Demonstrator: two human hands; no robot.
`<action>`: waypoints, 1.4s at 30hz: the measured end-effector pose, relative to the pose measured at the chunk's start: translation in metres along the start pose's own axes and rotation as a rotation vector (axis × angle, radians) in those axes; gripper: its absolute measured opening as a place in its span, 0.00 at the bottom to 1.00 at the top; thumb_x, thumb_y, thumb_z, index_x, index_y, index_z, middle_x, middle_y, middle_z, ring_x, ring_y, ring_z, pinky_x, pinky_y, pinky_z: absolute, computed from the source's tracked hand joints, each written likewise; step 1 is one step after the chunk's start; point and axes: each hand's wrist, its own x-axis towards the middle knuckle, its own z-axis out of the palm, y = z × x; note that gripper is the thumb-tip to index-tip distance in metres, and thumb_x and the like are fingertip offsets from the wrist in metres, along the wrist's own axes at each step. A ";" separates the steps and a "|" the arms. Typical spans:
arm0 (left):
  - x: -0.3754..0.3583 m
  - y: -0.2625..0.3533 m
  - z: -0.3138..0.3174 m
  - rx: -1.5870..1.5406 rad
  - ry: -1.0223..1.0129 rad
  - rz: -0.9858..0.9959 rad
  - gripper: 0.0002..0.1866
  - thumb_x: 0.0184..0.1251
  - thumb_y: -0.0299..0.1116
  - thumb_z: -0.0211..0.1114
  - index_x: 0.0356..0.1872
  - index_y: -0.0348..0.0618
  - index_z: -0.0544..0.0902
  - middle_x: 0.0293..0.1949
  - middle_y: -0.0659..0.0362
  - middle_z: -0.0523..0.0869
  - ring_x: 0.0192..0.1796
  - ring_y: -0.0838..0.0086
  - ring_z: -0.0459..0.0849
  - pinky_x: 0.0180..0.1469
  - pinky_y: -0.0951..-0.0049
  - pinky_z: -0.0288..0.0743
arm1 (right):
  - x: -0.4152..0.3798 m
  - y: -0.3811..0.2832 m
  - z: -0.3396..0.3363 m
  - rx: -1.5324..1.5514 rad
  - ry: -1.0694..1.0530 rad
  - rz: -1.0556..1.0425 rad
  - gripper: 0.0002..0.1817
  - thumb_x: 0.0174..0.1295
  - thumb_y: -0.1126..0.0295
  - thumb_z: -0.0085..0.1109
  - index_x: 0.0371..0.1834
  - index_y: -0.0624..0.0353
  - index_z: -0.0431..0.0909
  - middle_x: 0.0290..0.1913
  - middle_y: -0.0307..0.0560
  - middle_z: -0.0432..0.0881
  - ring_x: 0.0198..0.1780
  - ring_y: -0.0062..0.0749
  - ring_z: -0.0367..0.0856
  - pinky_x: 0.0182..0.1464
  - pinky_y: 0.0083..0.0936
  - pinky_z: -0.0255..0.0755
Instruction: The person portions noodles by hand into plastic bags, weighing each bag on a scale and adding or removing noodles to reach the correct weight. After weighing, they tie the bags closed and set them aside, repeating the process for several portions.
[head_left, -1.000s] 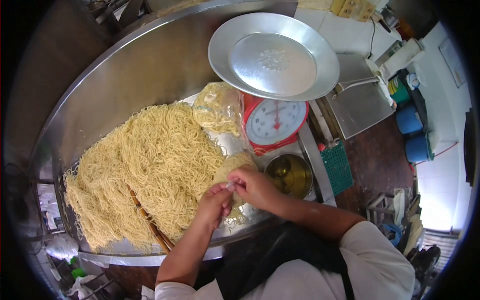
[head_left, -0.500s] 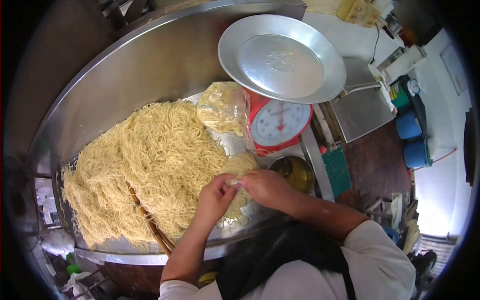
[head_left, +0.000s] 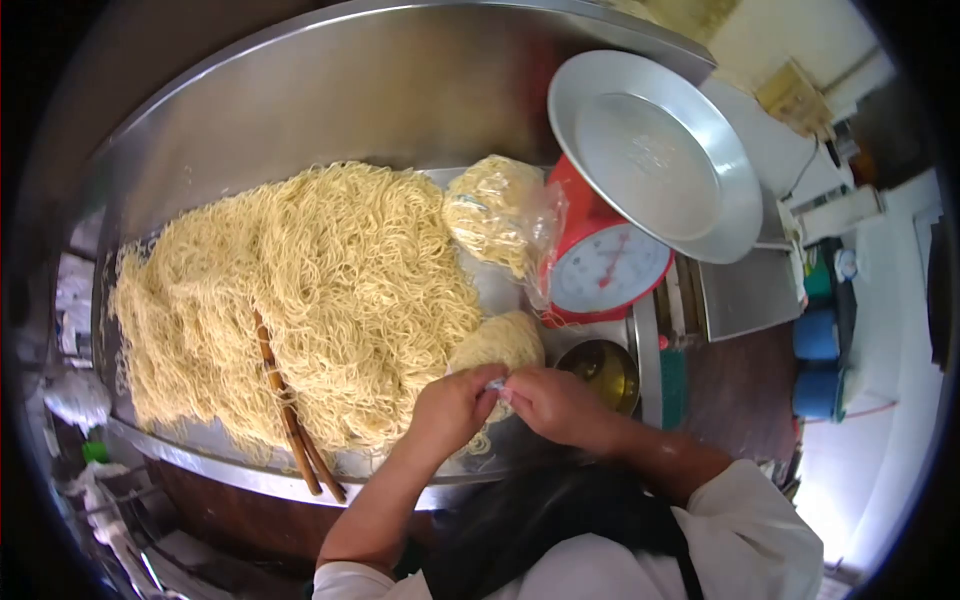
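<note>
A clear plastic bag of noodles point(head_left: 500, 340) rests on the metal counter just beyond my hands. Its gathered neck is pinched between the fingertips of my left hand point(head_left: 452, 408) and my right hand point(head_left: 556, 402), which almost meet. Both hands are closed. To their left spreads a large heap of loose yellow noodles point(head_left: 340, 290). A second plastic bag of noodles point(head_left: 492, 212) lies farther back, beside the red dial scale point(head_left: 608, 268). Close to my right hand stands a metal bowl of yellowish liquid point(head_left: 603, 372).
A wide metal pan point(head_left: 650, 150) sits tilted in view on top of the scale. Two wooden sticks point(head_left: 285, 415) lie against the heap, their ends over the counter's front rim point(head_left: 215, 460). A raised steel wall point(head_left: 330, 115) closes the back.
The view has shifted, so the scale and pan appear farther right. My hands stay together at the bag's neck, with the left wrist turned slightly. The sticks' lower ends now show.
</note>
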 end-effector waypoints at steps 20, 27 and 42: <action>-0.002 -0.010 0.026 -0.321 0.097 0.026 0.10 0.65 0.37 0.64 0.28 0.43 0.80 0.26 0.52 0.83 0.31 0.59 0.84 0.33 0.68 0.75 | 0.001 -0.035 -0.015 0.375 -0.183 -0.013 0.13 0.68 0.62 0.51 0.31 0.60 0.72 0.29 0.54 0.74 0.33 0.51 0.75 0.36 0.39 0.68; 0.000 -0.012 0.018 -0.274 0.071 0.005 0.15 0.66 0.39 0.64 0.23 0.41 0.76 0.22 0.51 0.80 0.26 0.63 0.82 0.29 0.67 0.72 | 0.004 -0.038 -0.008 0.370 -0.191 0.034 0.13 0.69 0.62 0.50 0.32 0.60 0.73 0.31 0.54 0.74 0.35 0.51 0.76 0.37 0.38 0.69; 0.008 -0.040 0.043 -0.458 0.150 0.065 0.13 0.63 0.40 0.66 0.24 0.43 0.79 0.21 0.50 0.81 0.26 0.57 0.81 0.29 0.64 0.72 | 0.001 -0.043 -0.004 0.259 -0.115 0.087 0.10 0.66 0.63 0.54 0.37 0.58 0.76 0.32 0.51 0.77 0.35 0.46 0.78 0.37 0.35 0.70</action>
